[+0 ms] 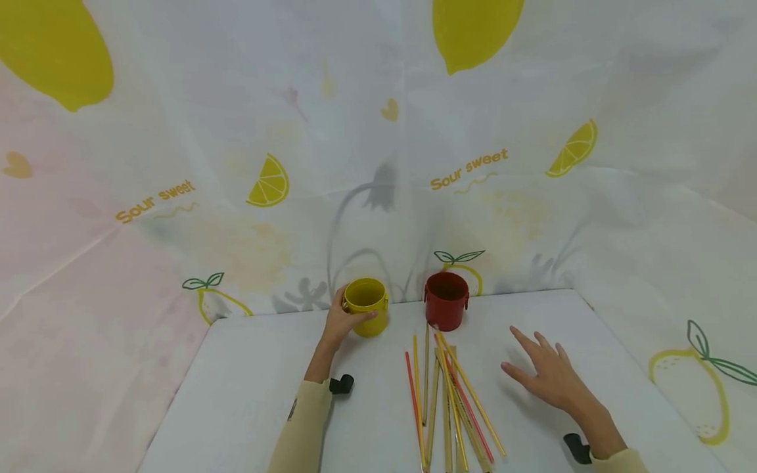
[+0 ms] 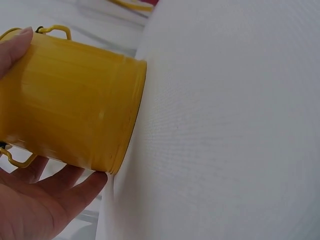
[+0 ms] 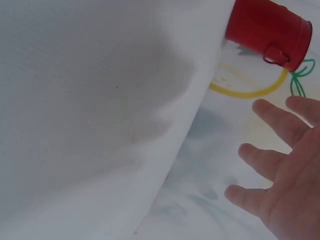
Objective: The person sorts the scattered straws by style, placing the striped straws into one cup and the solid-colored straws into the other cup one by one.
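Observation:
A small yellow metal bucket (image 1: pixel 366 309) with side handles stands near the back edge of the table. My left hand (image 1: pixel 343 323) grips it from its left side, thumb across the front and fingers behind. In the left wrist view, the bucket's wall (image 2: pixel 75 100) lies between thumb and fingers, its base at the white tabletop. To its right stands a red bucket (image 1: pixel 446 302) of the same kind. My right hand (image 1: pixel 547 374) hovers over the table's right part, fingers spread and holding nothing. Between the hands lie several long thin sticks (image 1: pixel 447 401), red, yellow and tan.
The white table (image 1: pixel 248 381) meets a hanging cloth (image 1: pixel 331 98) with lemon prints at its back edge. The sticks fan out from just before the red bucket toward the front. A dark wrist strap piece (image 1: pixel 342 384) shows at the left sleeve.

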{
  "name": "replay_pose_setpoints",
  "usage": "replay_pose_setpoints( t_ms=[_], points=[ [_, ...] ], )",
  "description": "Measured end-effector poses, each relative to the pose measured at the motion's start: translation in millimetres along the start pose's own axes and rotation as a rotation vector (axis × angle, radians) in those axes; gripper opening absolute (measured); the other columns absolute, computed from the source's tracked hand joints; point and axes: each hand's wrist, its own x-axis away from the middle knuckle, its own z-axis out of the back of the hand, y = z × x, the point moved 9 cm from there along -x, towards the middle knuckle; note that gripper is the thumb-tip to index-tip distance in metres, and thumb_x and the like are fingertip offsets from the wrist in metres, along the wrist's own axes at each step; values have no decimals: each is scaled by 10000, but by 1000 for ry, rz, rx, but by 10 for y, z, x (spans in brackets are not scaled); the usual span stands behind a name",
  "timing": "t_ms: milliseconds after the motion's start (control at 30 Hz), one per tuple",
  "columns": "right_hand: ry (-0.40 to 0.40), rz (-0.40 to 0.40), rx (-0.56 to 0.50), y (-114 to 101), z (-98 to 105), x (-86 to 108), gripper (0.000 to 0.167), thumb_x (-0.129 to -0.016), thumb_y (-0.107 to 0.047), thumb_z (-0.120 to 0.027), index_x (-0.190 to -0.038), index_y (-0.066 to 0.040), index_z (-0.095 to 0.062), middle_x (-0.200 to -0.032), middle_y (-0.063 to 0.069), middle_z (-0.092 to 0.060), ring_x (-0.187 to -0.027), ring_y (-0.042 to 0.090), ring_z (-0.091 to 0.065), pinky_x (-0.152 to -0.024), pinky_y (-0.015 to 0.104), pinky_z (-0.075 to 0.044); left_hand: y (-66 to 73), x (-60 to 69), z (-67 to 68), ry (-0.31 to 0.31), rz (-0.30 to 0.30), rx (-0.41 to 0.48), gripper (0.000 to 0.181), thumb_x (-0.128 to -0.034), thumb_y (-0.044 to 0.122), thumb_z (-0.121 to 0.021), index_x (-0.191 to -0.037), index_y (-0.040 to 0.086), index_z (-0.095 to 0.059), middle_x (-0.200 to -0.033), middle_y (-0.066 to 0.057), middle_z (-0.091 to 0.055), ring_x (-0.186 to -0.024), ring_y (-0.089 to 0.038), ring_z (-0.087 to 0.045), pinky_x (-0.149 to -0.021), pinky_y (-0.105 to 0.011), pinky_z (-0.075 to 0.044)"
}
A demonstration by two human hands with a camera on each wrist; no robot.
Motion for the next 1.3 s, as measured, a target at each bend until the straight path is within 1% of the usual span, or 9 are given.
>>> replay_pose_setpoints(
  t_ms=[167,367,467,567,600,800,833,1100,1300],
  points=[
    [-2,4,0,-33,-13,4,773,-921,-530,-628,-1492,-65,-395,-1440,239,-470,-1345,545,-284,-1015,762,-148,-10,22,4,-4,12,20,897,-691,222,-923,-1436,204,-423,-1356,-51,-521,-1237,-280,-488,-1079,-514,-348],
    [-2,-1,9,-85,-28,-22,766,-916,-530,-636,-1485,-69,-409,-1412,221,-507,-1337,528,-309,-1005,766,-174,-7,-6,-11,-25,11,20,909,-708,223,-915,-1459,193,-404,-1370,-67,-510,-1243,-284,-480,-1084,-513,-341],
    [-5,0,11,-111,-45,-33,754,-918,-516,-641,-1478,-61,-421,-1390,214,-532,-1327,521,-327,-1004,759,-198,155,55,-21,-44,9,13,897,-736,156,-890,-1477,123,-386,-1373,-99,-507,-1243,-291,-483,-1081,-511,-348],
    [4,14,10,-130,-59,-42,747,-918,-516,-644,-1466,-50,-443,-1356,201,-565,-1301,517,-375,-990,733,-274,293,117,-28,-61,27,-12,885,-764,104,-860,-1491,65,-357,-1383,-120,-500,-1251,-295,-481,-1080,-499,-355],
    [1,10,3,-129,-70,-46,744,-917,-513,-646,-1467,-53,-443,-1353,195,-570,-1296,507,-390,-985,721,-300,305,121,-28,-66,27,-19,886,-764,112,-863,-1490,58,-357,-1384,-127,-501,-1252,-302,-481,-1078,-500,-358],
    [-61,-47,-36,-126,-157,-77,747,-916,-548,-629,-1466,-76,-449,-1268,150,-623,-1202,407,-525,-924,628,-436,-15,-14,-24,-56,47,-1,940,-735,180,-896,-1501,141,-353,-1412,-106,-476,-1276,-302,-458,-1096,-489,-337],
    [-74,-51,-37,-138,-173,-80,742,-915,-552,-628,-1459,-77,-459,-1238,140,-638,-1177,397,-544,-911,616,-450,-30,-16,-20,-52,43,6,939,-732,190,-899,-1499,153,-357,-1412,-101,-474,-1276,-300,-457,-1097,-493,-334],
    [-149,-88,-89,-262,-325,-91,653,-873,-500,-709,-1375,-109,-566,-1073,62,-692,-997,283,-637,-796,503,-535,-9,21,7,-14,8,23,891,-710,199,-913,-1449,188,-415,-1365,-61,-514,-1244,-274,-482,-1082,-503,-347],
    [-156,-80,-100,-381,-368,-102,619,-849,-490,-740,-1335,-130,-607,-1018,8,-691,-930,206,-637,-758,438,-542,37,33,-8,-10,13,7,907,-702,222,-916,-1454,198,-410,-1368,-50,-512,-1249,-277,-483,-1080,-505,-352]
  ],
)
